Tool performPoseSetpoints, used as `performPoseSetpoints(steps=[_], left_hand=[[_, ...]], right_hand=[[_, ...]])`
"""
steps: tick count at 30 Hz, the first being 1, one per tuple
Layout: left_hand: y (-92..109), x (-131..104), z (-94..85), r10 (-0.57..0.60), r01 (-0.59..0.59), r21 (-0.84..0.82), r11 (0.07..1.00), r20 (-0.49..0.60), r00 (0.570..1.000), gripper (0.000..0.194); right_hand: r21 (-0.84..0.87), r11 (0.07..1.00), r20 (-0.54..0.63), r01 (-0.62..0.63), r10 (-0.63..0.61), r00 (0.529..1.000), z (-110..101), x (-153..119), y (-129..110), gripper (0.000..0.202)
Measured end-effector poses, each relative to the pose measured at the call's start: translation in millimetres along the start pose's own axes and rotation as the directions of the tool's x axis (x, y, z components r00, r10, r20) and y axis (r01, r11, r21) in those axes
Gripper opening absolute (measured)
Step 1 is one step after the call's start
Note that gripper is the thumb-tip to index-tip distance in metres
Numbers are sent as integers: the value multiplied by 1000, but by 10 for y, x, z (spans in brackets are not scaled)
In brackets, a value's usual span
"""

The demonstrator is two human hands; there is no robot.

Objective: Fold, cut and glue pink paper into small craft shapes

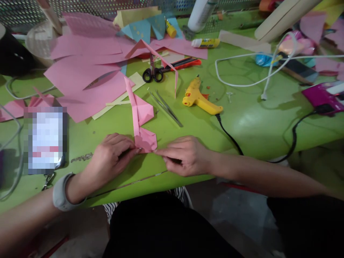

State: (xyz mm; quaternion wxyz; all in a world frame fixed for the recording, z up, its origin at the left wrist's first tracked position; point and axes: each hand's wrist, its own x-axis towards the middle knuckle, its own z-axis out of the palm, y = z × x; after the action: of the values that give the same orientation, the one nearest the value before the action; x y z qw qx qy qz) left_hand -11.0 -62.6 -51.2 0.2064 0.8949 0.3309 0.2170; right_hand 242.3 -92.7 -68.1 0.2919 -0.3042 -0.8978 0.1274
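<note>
At the near edge of the green table [242, 125], directly in front of the person, lies the folded pink paper [146, 139], a long narrow strip with two faceted lobes on its right side. Left hand [110, 154]: closed, thumb and fingers pinching the paper's near left end; a grey wristband [62, 191] sits on that wrist. Right hand [188, 156]: fingers partly curled, index fingertip touching the near right corner of the same piece; whether the thumb also grips it cannot be told. Beyond the right hand, tweezers [174, 117] lie slantwise, apart from the paper. Right of them, a yellow glue gun [197, 98] rests on its side, black cord running from its handle end toward the near edge. Farther back, black-handled scissors [152, 73] lie beside a red-and-black cutter [185, 63], with a bent pink strip [161, 57] arching over this group. A glue stick [205, 43] lies behind the cutter, near the foot of a white bottle [200, 16]. Large pink sheets [91, 84] overlap across the back left. Left of the left hand, a rectangular object [47, 139] lies flat, its face pixelated. A white cable [233, 85] loops over the table at the far right.
</note>
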Motion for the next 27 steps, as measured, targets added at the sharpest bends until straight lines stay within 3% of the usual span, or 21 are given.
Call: performPoseSetpoints(steps=[5,17,27], left_hand=[[66,61,-12,-43,43,6,999,10,999,17],[95,53,14,-189,188,-35,982,-17,982,15],[119,30,14,-276,275,69,959,-3,961,17]], right_hand=[[94,994,15,-50,48,999,2,-7,26,28],[59,997,19,-46,45,999,17,-17,22,30],[64,997,31,-47,45,998,15,-20,28,28]])
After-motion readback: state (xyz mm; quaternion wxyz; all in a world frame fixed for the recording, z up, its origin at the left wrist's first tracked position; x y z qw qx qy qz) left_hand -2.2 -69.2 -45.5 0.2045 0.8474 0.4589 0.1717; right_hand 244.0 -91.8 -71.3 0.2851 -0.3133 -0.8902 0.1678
